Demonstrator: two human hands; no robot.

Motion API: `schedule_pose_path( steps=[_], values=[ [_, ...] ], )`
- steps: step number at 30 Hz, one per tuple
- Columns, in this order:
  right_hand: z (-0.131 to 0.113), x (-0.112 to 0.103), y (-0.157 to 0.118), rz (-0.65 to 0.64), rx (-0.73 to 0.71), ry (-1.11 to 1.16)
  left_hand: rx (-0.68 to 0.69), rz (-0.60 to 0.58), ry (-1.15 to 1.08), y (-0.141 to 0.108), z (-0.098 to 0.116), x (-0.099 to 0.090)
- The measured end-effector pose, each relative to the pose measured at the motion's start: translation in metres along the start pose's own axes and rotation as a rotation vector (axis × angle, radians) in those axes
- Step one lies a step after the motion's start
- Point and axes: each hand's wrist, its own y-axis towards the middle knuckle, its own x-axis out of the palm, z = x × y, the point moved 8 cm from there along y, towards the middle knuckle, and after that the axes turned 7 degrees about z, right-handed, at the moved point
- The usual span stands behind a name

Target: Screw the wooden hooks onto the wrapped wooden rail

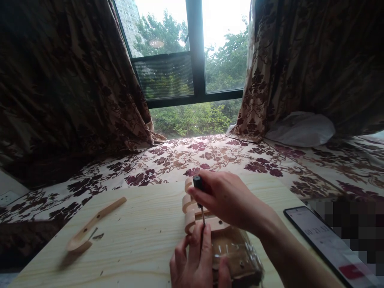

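A screwdriver [197,183] with a black handle is gripped by my right hand [220,196]. Its metal shaft points down toward a pale curved wooden hook [211,226] that has a dark hole in it. My left hand [196,258] presses its closed fingers on the hook around the screwdriver's tip, so the tip and any screw there are hidden. Beyond it, more curved wooden ends [188,204] stand in a row. Under the left hand and beside it lies a brown block [237,256] wrapped in shiny clear plastic.
On the pale wooden board [135,244], a loose wooden hook [97,218] lies at the left beside a screw [93,233] and small dark bits. A phone [324,240] showing a timer rests at the right. Behind are flowered cloth [195,156], curtains and a window.
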Motion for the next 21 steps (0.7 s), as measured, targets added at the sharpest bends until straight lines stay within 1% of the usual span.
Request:
schedule_pose_path(
  steps=[2, 5, 7, 10, 13, 15, 19, 21],
  values=[
    [-0.002, -0.001, -0.002, -0.009, -0.007, 0.026, 0.000, -0.009, -0.005, 0.000, 0.000, 0.000],
    [-0.010, 0.000, -0.006, -0.052, -0.067, 0.098, 0.005, -0.023, -0.007, 0.001, 0.001, 0.000],
    [-0.011, 0.000, -0.006, -0.056, -0.076, 0.094, 0.006, -0.031, -0.015, 0.001, 0.001, 0.000],
    [-0.002, 0.000, -0.002, -0.025, -0.012, 0.045, -0.005, -0.034, -0.029, 0.001, 0.000, -0.001],
    [0.004, -0.001, 0.001, -0.010, 0.036, 0.051, -0.010, -0.055, -0.043, 0.001, 0.000, 0.001],
    [0.000, -0.001, -0.001, -0.021, 0.010, 0.093, -0.006, -0.049, -0.041, 0.001, 0.000, 0.001],
    [-0.013, -0.001, -0.007, -0.080, -0.092, 0.147, -0.005, -0.006, -0.015, 0.000, 0.000, 0.000],
    [-0.012, -0.001, -0.007, -0.073, -0.087, 0.117, -0.012, -0.007, -0.018, -0.002, -0.001, 0.001]
  ],
)
